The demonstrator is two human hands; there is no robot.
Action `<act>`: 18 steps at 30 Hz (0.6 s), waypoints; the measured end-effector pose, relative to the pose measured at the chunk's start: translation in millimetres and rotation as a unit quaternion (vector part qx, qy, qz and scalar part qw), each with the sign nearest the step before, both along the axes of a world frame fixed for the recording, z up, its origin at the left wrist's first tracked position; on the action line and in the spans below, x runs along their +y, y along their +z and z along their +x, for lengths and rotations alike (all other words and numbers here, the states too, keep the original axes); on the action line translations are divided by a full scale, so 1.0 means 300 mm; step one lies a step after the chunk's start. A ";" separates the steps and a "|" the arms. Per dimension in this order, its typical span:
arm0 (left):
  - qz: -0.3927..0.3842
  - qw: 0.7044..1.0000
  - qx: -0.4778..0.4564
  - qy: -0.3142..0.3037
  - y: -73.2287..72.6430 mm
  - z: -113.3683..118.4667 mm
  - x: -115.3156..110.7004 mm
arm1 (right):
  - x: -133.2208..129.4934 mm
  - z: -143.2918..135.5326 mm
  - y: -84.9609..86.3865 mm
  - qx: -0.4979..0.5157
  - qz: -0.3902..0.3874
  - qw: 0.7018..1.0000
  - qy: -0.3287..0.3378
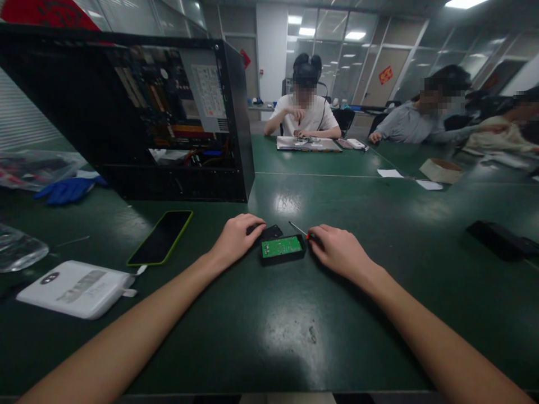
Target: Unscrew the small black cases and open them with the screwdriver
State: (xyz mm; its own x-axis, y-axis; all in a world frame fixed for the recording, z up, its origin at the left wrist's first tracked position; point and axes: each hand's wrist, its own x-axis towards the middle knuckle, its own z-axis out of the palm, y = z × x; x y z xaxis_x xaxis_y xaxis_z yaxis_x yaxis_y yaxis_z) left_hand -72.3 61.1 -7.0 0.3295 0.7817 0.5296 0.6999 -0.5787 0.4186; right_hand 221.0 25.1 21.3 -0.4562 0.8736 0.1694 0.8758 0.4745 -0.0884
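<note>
A small black case [283, 258] with a green circuit board [281, 246] in it lies on the dark green table between my hands. My left hand [241, 237] is closed on a flat black cover [272, 232], just behind the left end of the case. On the right, my right hand [334, 246] is closed round the red and black handle of a screwdriver [298, 228]. The screwdriver's thin shaft points away to the upper left, over the table behind the case. The fingertips of my right hand are close to the case's right end.
An open computer tower [179, 182] stands at the back left. Before it lie a phone [160, 238], a white power bank [78, 289] and a blue glove [67, 191]. A black object [501, 239] sits far right. Across the table [286, 314], a person [309, 118] works at a flat device.
</note>
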 end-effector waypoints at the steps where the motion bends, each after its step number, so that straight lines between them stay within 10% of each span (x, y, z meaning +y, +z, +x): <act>1: 0.000 1.000 -0.001 0.000 0.001 0.002 -0.005 | -0.004 -0.003 0.002 -0.011 0.000 1.000 -0.001; 18: -0.017 0.999 0.021 0.025 0.013 0.024 -0.073 | -0.052 -0.075 -0.025 0.100 0.064 0.973 0.196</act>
